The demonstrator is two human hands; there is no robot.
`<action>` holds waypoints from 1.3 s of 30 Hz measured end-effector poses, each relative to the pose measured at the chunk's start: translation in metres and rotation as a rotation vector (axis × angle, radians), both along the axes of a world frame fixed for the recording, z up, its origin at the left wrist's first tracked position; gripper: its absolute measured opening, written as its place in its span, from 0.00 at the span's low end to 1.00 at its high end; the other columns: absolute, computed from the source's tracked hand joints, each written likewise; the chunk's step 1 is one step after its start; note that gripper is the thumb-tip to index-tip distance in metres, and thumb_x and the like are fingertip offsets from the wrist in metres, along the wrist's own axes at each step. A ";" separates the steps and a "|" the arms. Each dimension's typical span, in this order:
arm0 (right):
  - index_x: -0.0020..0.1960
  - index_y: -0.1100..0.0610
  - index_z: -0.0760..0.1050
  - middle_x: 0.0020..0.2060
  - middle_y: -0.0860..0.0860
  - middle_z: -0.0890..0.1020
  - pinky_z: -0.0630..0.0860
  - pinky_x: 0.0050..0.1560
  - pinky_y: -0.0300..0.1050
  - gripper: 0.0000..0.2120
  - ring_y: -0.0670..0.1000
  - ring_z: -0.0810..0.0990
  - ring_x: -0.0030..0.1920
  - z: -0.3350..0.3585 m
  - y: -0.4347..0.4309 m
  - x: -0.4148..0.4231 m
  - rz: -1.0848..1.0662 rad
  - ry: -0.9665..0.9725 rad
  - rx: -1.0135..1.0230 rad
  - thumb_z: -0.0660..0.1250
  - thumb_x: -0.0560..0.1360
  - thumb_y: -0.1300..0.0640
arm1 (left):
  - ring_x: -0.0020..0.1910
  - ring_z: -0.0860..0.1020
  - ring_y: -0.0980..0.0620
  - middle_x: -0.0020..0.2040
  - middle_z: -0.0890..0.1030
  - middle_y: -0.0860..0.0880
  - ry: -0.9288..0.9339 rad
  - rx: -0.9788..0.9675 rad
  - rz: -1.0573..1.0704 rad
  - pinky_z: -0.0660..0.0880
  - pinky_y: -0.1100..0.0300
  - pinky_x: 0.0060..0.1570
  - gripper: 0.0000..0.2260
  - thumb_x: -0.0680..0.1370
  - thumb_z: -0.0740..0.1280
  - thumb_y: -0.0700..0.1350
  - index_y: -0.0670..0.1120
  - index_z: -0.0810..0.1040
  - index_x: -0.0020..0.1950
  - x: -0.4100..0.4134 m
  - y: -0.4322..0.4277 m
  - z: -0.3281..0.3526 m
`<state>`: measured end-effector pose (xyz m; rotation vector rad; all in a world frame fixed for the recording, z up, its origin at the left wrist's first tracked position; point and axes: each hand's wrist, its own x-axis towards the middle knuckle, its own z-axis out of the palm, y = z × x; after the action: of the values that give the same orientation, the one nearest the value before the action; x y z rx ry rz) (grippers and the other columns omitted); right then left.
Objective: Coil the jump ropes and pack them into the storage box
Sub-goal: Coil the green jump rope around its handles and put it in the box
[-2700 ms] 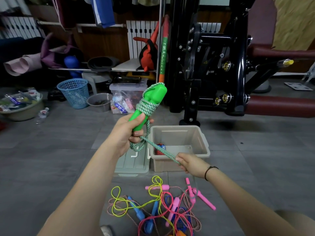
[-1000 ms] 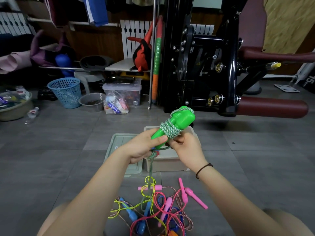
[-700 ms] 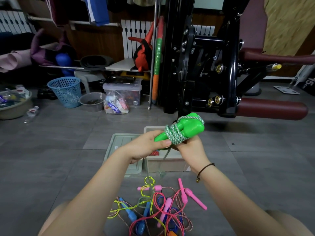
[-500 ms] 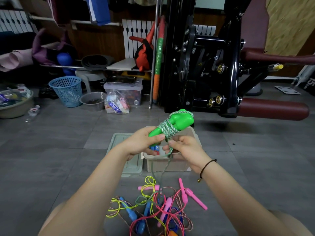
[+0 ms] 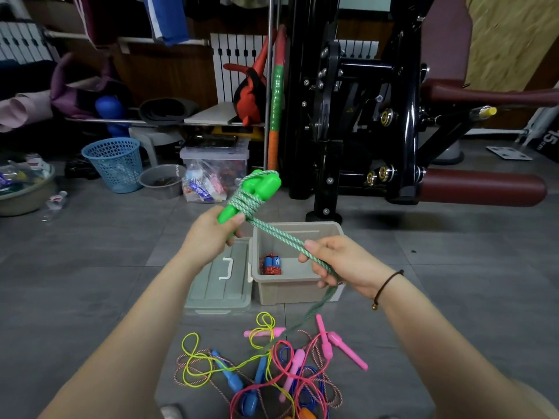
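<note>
My left hand [image 5: 208, 234] grips the two green handles [image 5: 257, 189] of a jump rope, held upright above the floor. Several turns of green-and-white rope [image 5: 245, 204] are wound round them. A doubled stretch of that rope [image 5: 284, 238] runs taut down to my right hand [image 5: 338, 264], which pinches it over the open beige storage box [image 5: 290, 288]. The loose tail hangs blurred toward the floor. One coiled rope with blue handles [image 5: 271, 264] lies inside the box.
The box's grey-green lid [image 5: 220, 282] lies flat to its left. A tangle of pink, blue and yellow jump ropes [image 5: 272, 367] covers the floor near me. A black gym machine [image 5: 363, 116] stands behind the box; a blue basket [image 5: 113, 163] and bowls sit far left.
My right hand has left the handles and drawn the rope out down and to the right, pulling it taut. The left hand with the handles has shifted left and up.
</note>
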<state>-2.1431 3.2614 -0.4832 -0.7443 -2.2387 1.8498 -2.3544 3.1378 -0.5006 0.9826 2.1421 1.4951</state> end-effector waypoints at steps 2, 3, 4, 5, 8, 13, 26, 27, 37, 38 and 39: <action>0.45 0.60 0.77 0.20 0.47 0.71 0.75 0.31 0.40 0.15 0.44 0.64 0.19 0.010 0.002 0.008 0.064 0.005 0.011 0.57 0.81 0.53 | 0.29 0.74 0.53 0.32 0.80 0.53 0.214 -0.128 0.054 0.70 0.58 0.35 0.08 0.77 0.66 0.49 0.48 0.72 0.40 -0.006 -0.004 0.000; 0.44 0.59 0.77 0.20 0.47 0.71 0.73 0.30 0.39 0.14 0.44 0.63 0.19 0.016 0.003 0.013 0.099 0.005 0.033 0.57 0.81 0.54 | 0.32 0.75 0.52 0.33 0.81 0.52 0.298 -0.200 0.050 0.70 0.57 0.36 0.09 0.77 0.66 0.50 0.47 0.72 0.41 -0.008 -0.005 -0.001; 0.44 0.59 0.78 0.20 0.48 0.71 0.71 0.27 0.37 0.14 0.44 0.63 0.19 0.022 0.004 0.018 0.129 0.006 0.068 0.58 0.80 0.55 | 0.33 0.75 0.52 0.34 0.81 0.52 0.356 -0.268 0.028 0.69 0.57 0.36 0.10 0.77 0.66 0.51 0.47 0.72 0.41 -0.008 -0.006 -0.002; 0.43 0.59 0.78 0.19 0.48 0.70 0.68 0.26 0.36 0.13 0.44 0.63 0.19 0.028 0.005 0.023 0.152 0.012 0.108 0.58 0.80 0.56 | 0.33 0.75 0.53 0.35 0.81 0.52 0.387 -0.329 -0.009 0.68 0.57 0.35 0.10 0.77 0.67 0.51 0.47 0.71 0.41 -0.007 -0.006 -0.005; 0.42 0.60 0.78 0.19 0.47 0.66 0.58 0.24 0.35 0.12 0.43 0.61 0.22 0.041 0.014 0.035 0.134 0.080 0.172 0.61 0.78 0.56 | 0.36 0.76 0.52 0.36 0.82 0.51 0.401 -0.427 -0.178 0.69 0.58 0.37 0.09 0.76 0.68 0.52 0.50 0.73 0.42 0.000 -0.003 -0.016; 0.38 0.59 0.78 0.20 0.46 0.64 0.54 0.25 0.36 0.15 0.44 0.58 0.22 0.042 0.027 0.038 -0.067 0.182 0.196 0.60 0.79 0.54 | 0.40 0.76 0.51 0.40 0.81 0.49 0.476 -0.488 -0.456 0.71 0.57 0.42 0.10 0.76 0.67 0.53 0.47 0.74 0.46 0.024 0.002 -0.018; 0.34 0.57 0.73 0.18 0.45 0.64 0.52 0.22 0.35 0.18 0.44 0.55 0.21 0.013 0.041 0.013 -0.227 0.083 0.111 0.59 0.80 0.51 | 0.42 0.73 0.50 0.45 0.78 0.46 0.700 -0.428 -0.737 0.72 0.54 0.45 0.18 0.75 0.64 0.59 0.48 0.73 0.57 0.071 -0.014 -0.001; 0.34 0.57 0.72 0.18 0.45 0.64 0.50 0.22 0.35 0.18 0.44 0.55 0.21 0.009 0.043 0.012 -0.224 0.074 0.079 0.59 0.79 0.51 | 0.43 0.74 0.51 0.46 0.79 0.47 0.695 -0.383 -0.739 0.71 0.55 0.45 0.18 0.75 0.65 0.58 0.47 0.74 0.57 0.070 -0.017 0.001; 0.41 0.69 0.74 0.35 0.59 0.71 0.62 0.33 0.42 0.34 0.52 0.66 0.34 -0.011 0.041 0.015 -0.054 0.021 -0.117 0.76 0.60 0.37 | 0.37 0.73 0.60 0.39 0.76 0.50 0.329 0.047 -0.561 0.69 0.65 0.39 0.13 0.71 0.66 0.59 0.51 0.74 0.47 0.065 -0.045 0.012; 0.45 0.73 0.72 0.37 0.60 0.71 0.67 0.37 0.43 0.37 0.54 0.67 0.37 -0.013 0.041 0.013 -0.050 0.018 -0.125 0.77 0.59 0.40 | 0.37 0.72 0.62 0.39 0.77 0.51 0.269 0.076 -0.521 0.69 0.67 0.39 0.12 0.71 0.68 0.57 0.50 0.74 0.46 0.066 -0.046 0.013; 0.43 0.74 0.71 0.33 0.59 0.72 0.70 0.40 0.45 0.33 0.53 0.68 0.35 -0.015 0.039 0.011 -0.033 0.029 -0.109 0.76 0.62 0.43 | 0.36 0.72 0.64 0.38 0.77 0.52 0.186 0.116 -0.485 0.68 0.68 0.37 0.09 0.72 0.70 0.52 0.49 0.74 0.45 0.066 -0.045 0.015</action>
<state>-2.1321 3.3004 -0.4979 -0.7613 -2.1100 1.9673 -2.2882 3.0929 -0.4859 1.6004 1.7612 1.3340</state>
